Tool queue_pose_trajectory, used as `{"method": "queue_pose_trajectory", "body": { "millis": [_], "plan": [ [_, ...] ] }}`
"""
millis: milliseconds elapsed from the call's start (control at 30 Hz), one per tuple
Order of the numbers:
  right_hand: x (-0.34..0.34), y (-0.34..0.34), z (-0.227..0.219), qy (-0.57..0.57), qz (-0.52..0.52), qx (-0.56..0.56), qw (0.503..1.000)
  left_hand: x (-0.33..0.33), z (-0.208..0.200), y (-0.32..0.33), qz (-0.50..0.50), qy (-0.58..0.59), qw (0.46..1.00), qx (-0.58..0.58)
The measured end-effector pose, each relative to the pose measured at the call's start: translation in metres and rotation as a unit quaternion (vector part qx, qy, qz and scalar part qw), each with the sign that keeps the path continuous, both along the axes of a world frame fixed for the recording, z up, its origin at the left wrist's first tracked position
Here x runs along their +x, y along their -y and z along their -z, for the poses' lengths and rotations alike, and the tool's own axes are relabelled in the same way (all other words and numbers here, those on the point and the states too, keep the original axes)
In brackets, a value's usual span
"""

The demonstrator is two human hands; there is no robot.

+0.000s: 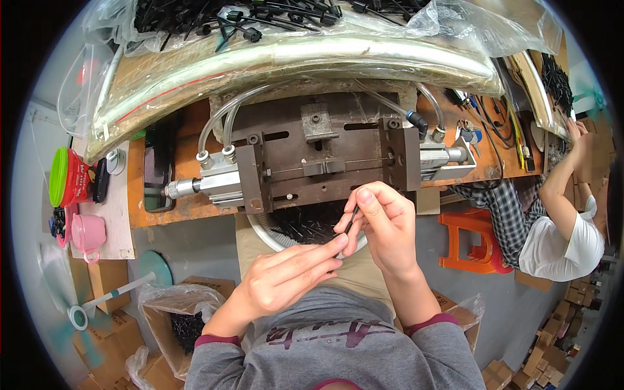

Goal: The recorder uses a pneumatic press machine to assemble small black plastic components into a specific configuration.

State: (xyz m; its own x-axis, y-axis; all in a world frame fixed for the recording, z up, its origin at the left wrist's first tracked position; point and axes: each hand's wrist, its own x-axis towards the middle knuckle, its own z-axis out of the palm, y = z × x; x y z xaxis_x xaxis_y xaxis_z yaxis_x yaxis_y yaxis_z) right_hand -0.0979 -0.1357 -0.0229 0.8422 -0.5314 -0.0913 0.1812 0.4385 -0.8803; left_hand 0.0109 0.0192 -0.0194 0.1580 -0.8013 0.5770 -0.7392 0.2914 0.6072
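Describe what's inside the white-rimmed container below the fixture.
Thin black pieces lie in the container. The metal fixture hides its far part; the left hand and right hand partly cover its near side. Anything beneath the top layer is hidden.

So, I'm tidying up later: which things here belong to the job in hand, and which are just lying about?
Likely the job:
Thin black plastic piece, held by left hand and right hand
Brown slotted metal fixture
Heaped black plastic parts

Likely just lying about:
Pink plastic cup
Flat black rectangular device
Red tub with green rim
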Motion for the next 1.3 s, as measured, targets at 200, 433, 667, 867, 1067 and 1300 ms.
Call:
{"method": "queue_pose_trajectory", "body": {
  "millis": [200,433,667,867,1067,1300],
  "plan": [
    [-0.001,-0.001,-0.001,0.010,-0.001,-0.028,1.000,0.002,-0.003,-0.001,0.018,-0.005,1.000,0.005],
    [-0.005,-0.003,-0.004,0.020,-0.008,-0.051,0.998,0.001,-0.003,0.000,0.016,-0.028,0.999,0.001],
    [-0.004,-0.008,-0.005,0.018,-0.004,-0.051,0.999,0.005,-0.003,-0.002,0.041,-0.057,0.998,0.001],
    [-0.006,-0.009,-0.006,0.010,0.001,-0.043,0.999,0.004,-0.004,-0.002,0.033,-0.058,0.998,0.013],
    [-0.012,-0.005,-0.004,0.026,0.000,-0.015,1.000,-0.006,-0.005,0.005,0.010,-0.039,0.999,0.019],
    [-0.020,-0.009,-0.015,0.016,0.010,-0.003,1.000,-0.016,-0.007,0.003,-0.005,-0.042,0.999,0.002]
  ]
}}
